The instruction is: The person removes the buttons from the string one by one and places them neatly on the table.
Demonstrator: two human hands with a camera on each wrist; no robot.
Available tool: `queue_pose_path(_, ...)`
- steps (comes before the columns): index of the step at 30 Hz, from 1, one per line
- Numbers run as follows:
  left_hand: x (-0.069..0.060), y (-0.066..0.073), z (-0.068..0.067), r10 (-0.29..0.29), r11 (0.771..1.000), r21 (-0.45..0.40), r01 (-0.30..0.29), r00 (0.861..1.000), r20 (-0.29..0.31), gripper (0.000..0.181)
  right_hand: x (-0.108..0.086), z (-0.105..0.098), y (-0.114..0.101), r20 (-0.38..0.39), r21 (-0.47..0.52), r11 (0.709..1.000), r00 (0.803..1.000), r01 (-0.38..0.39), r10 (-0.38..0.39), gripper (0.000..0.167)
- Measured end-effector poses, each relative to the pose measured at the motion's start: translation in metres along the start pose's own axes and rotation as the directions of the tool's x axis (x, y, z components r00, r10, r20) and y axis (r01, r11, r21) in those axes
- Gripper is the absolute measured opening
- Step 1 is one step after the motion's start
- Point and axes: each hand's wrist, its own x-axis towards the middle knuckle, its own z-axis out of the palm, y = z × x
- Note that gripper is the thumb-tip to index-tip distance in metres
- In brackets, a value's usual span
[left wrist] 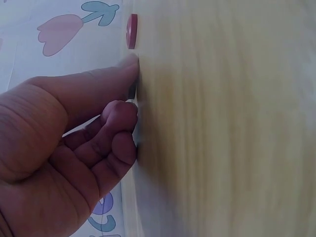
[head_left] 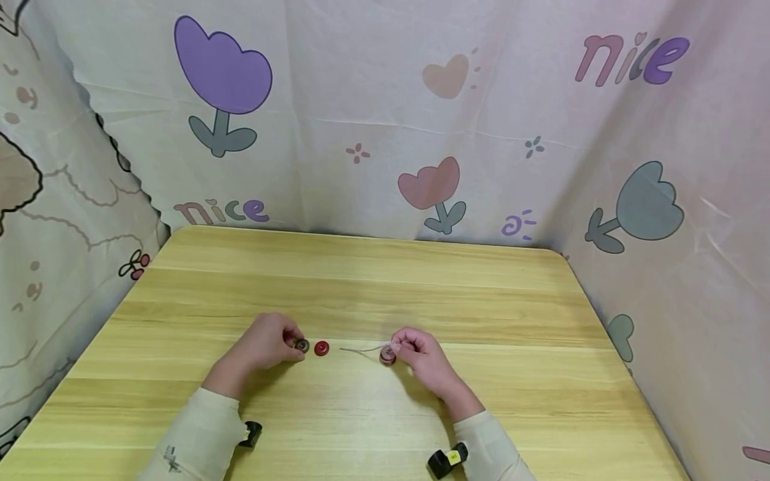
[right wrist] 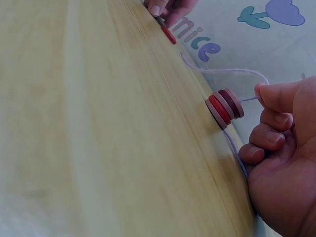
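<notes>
Between thumb and forefinger, my left hand (head_left: 269, 341) pinches a dark button (head_left: 302, 345) at the tabletop; in the left wrist view the fingers mostly hide it. Just right of it a red button (head_left: 321, 348) lies flat, apart from the hand. My right hand (head_left: 426, 361) pinches a thin, pale string (right wrist: 222, 70) near a stack of several threaded buttons (right wrist: 224, 108), red, dark red and pinkish. The string's free end points left toward the red button. Its other part runs from the stack down beneath the right hand's curled fingers.
The light wooden table (head_left: 385, 287) has patterned cloth (head_left: 337, 180) hanging behind it and at both sides. A black strap device (head_left: 251, 434) sits at the left cuff, and another black device (head_left: 446, 461) with a yellow label at the right cuff.
</notes>
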Motion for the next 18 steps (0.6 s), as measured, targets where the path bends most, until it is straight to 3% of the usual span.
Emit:
queue_pose_path(7, 0.0, 0.001, -0.001, -0.015, 1.0, -0.017, 0.015, 1.0, 0.008, 0.018, 0.0, 0.001, -0.003, -0.007, -0.017, 1.0, 1.0, -0.016, 0.015, 0.011)
queue_pose_path(14, -0.001, 0.006, -0.004, -0.038, 0.999, -0.03, 0.039, 0.999, 0.021, 0.028, -0.006, 0.005, -0.028, -0.001, -0.014, 1.0, 1.0, -0.007, 0.007, 0.009)
queue_pose_path(18, 0.0, 0.014, -0.006, -0.025, 0.999, -0.037, 0.025, 1.0, 0.006, 0.033, -0.007, 0.005, -0.031, 0.003, -0.012, 1.0, 1.0, -0.007, 0.007, 0.01)
